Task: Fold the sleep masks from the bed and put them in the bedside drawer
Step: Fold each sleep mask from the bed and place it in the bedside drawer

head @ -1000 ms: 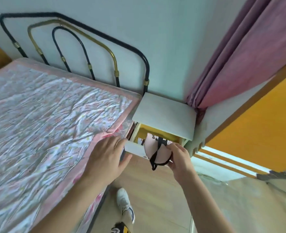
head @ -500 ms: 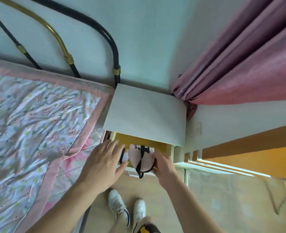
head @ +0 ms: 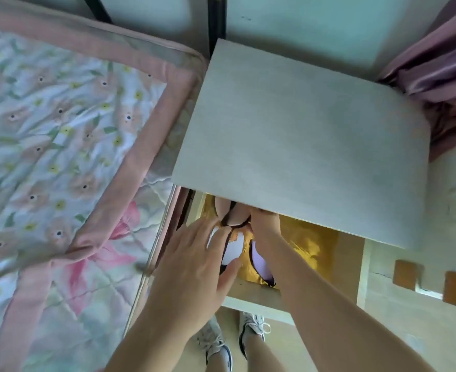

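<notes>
The bedside drawer [head: 253, 292] stands pulled out under the grey top of the nightstand [head: 310, 140], lined with yellow cloth. My right hand [head: 264, 224] is deep inside it, fingers closed on a folded pink sleep mask [head: 228, 213] with a black strap, partly hidden under the nightstand top. My left hand [head: 194, 261] hovers over the drawer's left part with fingers spread, above a white mask [head: 232, 249]. A lilac mask [head: 260, 264] lies beside my right wrist.
The bed [head: 60, 162] with a floral, pink-edged quilt lies on the left, right against the nightstand. A black bedpost [head: 216, 20] rises behind. Pink curtains [head: 441, 84] hang at the right. My shoes [head: 251, 334] stand on the wooden floor below the drawer.
The view has dropped closer to the drawer. My right hand has pushed the pink mask deeper into the drawer, under the nightstand top. My left hand has stayed over the drawer's left side.
</notes>
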